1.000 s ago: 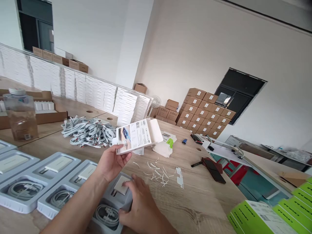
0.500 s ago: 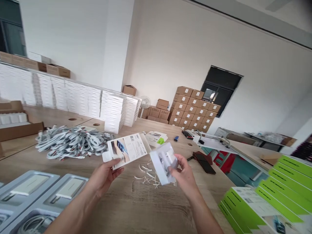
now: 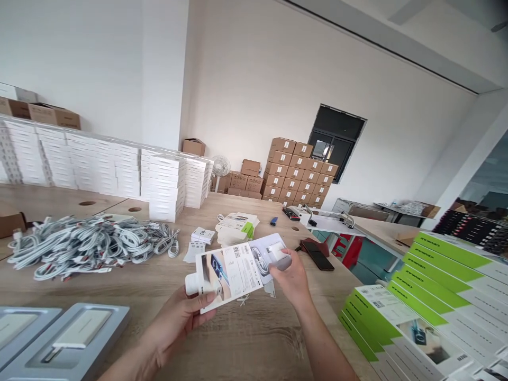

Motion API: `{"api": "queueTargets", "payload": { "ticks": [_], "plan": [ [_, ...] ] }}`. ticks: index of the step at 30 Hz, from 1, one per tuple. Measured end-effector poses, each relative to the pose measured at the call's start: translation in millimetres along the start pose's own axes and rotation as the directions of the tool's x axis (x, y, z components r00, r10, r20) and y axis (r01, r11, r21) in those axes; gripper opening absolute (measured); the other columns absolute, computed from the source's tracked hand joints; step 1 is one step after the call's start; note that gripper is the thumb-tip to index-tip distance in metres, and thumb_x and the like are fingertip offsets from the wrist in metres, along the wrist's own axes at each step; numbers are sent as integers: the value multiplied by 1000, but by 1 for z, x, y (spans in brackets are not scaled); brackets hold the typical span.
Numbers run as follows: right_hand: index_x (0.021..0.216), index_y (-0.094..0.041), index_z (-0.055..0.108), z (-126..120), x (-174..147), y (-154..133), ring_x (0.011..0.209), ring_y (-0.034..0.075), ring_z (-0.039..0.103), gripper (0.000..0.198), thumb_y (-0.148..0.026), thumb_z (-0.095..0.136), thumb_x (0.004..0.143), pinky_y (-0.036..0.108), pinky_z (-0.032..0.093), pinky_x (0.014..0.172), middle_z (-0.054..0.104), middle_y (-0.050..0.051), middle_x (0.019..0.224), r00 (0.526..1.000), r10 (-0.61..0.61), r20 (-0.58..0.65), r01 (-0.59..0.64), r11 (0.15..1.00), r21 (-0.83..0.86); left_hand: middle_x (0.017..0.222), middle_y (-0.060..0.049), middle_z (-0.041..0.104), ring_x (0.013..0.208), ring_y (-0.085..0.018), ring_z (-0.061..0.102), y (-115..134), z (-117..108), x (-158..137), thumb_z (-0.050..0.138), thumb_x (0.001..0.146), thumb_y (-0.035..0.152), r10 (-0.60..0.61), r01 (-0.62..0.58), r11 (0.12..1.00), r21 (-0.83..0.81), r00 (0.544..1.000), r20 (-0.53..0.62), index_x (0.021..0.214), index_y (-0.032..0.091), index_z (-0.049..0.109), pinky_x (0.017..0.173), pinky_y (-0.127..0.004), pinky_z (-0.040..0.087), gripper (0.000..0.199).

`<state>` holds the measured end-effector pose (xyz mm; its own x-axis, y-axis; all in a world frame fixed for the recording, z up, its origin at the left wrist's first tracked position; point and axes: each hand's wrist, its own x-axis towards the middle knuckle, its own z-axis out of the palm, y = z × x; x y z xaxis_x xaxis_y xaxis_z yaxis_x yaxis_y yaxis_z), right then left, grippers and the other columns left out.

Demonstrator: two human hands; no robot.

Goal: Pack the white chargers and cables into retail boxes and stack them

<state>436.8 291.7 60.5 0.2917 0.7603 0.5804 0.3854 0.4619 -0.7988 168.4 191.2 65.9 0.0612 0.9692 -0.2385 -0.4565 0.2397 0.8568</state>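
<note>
My left hand (image 3: 186, 312) grips a printed white box sleeve (image 3: 234, 270) by its near left corner, thumb on the printed face. A white flap sticks out at that end. My right hand (image 3: 291, 275) pinches a pale plastic tray (image 3: 270, 241) holding a coiled white cable (image 3: 260, 259) and a white block. The tray meets the sleeve's right end; how far it sits inside is hidden. Below them on the wooden table (image 3: 238, 349) lie small white scraps, partly covered by the sleeve.
A heap of white cables (image 3: 99, 243) lies left, with trays holding power banks (image 3: 81, 328) nearer me. Green-and-white boxes (image 3: 397, 317) are stacked right. Flat cartons (image 3: 238, 227), a phone (image 3: 319, 259) and white box stacks (image 3: 166, 185) stand or lie farther back.
The tray and the sleeve, apart before, have come together end to end. Both hands have moved closer to each other, and the camera view has turned to the right.
</note>
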Motion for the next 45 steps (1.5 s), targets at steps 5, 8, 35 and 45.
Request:
{"api": "queueTargets", "payload": {
  "ticks": [5, 8, 35, 45],
  "plan": [
    [114, -22, 61, 13, -16, -23, 110, 26, 59, 42, -41, 67, 77, 41, 46, 96, 66, 8, 116, 957, 21, 291, -45, 996, 74, 114, -9, 74, 111, -27, 67, -5, -1, 5, 87, 63, 16, 30, -31, 992, -121, 999, -10, 115, 22, 66, 85, -32, 60, 57],
    [131, -27, 52, 26, -35, -40, 128, 24, 49, 48, -43, 60, 87, 42, 39, 108, 53, 7, 140, 904, -8, 428, -93, 972, 215, 118, -8, 72, 112, -27, 66, -10, 1, 7, 85, 64, 13, 101, -103, 974, -201, 995, -22, 117, 23, 65, 86, -32, 60, 57],
    [99, -23, 66, 44, -61, -53, 74, 16, 64, 28, -46, 69, 82, 27, 49, 67, 71, 0, 86, 755, 91, 649, -466, 771, 434, 94, -2, 64, 80, -20, 61, 8, -5, -6, 61, 88, 41, 392, -408, 844, 347, 912, 119, 123, 29, 45, 67, -26, 51, 41],
    [113, -24, 67, 42, -56, -44, 73, 16, 62, 40, -40, 76, 78, 26, 46, 65, 68, 0, 79, 703, 163, 692, -542, 752, 374, 87, 1, 62, 75, -15, 56, 13, -11, -11, 60, 88, 34, 272, -340, 924, 177, 907, 322, 104, 25, 56, 64, -24, 42, 19]
  ]
}}
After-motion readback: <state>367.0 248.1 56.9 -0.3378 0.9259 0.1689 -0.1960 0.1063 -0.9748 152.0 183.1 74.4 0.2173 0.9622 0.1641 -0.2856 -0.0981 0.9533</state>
